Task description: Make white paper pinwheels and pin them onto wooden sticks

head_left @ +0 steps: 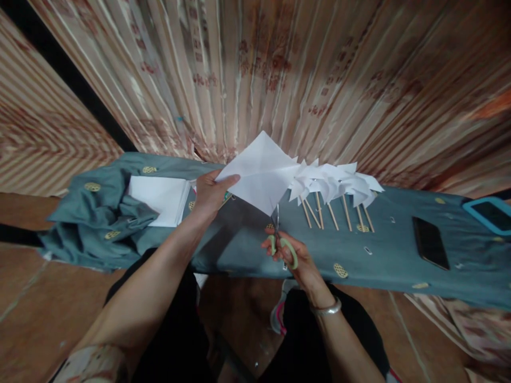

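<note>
My left hand [211, 190] pinches the left corner of a white square sheet of paper [261, 173], thumb on top. The sheet is turned like a diamond and shows faint crease lines. My right hand [293, 255] has its fingers in the handles of green-handled scissors [293, 254]. The scissor blades are parted at the sheet's near corner; how deep any cut goes I cannot tell. Just right of the sheet lies a row of several white paper pinwheels [339, 183] on wooden sticks, partly overlapping one another.
A stack of white paper [159, 198] lies at the left beside bunched cloth [96, 223]. A dark phone [430, 242] and a blue-framed device [491, 215] rest at the right on the green cloth-covered bench [387, 255]. Behind hangs a pleated curtain [239, 69].
</note>
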A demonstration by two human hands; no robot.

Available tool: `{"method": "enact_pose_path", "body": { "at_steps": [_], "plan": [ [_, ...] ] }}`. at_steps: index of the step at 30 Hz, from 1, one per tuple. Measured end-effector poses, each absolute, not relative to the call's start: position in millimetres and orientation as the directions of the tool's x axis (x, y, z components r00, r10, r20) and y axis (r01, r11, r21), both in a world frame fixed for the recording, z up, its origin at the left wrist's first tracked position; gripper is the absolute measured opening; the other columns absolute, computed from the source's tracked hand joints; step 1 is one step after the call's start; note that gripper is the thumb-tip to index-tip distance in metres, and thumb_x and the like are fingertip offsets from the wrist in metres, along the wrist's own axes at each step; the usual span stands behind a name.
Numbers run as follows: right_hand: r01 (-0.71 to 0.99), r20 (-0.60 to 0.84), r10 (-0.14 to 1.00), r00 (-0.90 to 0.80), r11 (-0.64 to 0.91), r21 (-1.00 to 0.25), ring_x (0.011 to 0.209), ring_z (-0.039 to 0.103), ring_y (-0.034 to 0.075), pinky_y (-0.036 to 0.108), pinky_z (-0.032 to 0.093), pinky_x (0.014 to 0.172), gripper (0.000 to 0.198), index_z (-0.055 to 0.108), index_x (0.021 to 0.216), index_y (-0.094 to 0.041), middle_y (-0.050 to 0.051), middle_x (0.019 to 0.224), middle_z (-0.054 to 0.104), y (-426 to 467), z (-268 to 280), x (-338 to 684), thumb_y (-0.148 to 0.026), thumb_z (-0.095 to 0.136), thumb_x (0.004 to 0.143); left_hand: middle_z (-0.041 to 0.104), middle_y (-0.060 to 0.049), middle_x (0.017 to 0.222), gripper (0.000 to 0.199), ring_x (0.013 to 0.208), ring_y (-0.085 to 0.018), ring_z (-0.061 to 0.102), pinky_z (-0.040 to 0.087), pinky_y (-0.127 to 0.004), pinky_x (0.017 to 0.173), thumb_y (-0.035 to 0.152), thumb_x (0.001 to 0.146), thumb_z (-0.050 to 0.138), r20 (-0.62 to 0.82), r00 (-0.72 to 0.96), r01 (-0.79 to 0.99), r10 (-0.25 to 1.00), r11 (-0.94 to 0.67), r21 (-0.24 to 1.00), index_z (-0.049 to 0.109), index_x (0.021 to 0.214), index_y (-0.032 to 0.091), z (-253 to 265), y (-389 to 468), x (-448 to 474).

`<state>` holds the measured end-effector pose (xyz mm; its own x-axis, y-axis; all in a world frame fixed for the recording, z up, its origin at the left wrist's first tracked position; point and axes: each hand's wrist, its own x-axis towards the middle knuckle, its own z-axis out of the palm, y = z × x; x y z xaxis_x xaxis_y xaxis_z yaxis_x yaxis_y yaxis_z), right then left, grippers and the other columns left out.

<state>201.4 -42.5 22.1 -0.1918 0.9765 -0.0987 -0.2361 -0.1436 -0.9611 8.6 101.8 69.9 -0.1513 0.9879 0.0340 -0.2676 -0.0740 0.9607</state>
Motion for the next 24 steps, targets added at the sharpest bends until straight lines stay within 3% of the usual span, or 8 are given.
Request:
{"method": "enact_pose_path", "body": {
  "at_steps": [24],
  "plan": [
    [-0.184, -0.124, 0.979, -0.16, -0.153, -0.971, 0.074, 0.055, 0.016, 0.028, 0.039, 0.061, 0.058, 0.064, 0.118, -0.022, 0.006, 0.092, 0.068, -40.3, 24.8, 197.1, -0.059, 0.068, 0.074, 0.069, -0.001, 0.066, 0.024, 0.06, -0.016, 0.06, 0.046, -0.028, 0.06, 0.028, 0.056, 0.08, 0.051, -0.131, -0.201, 0.99, -0.077, 0.977, 0.075, 0.074, 0.014, 71.2, 93.9, 14.9]
  ]
}}
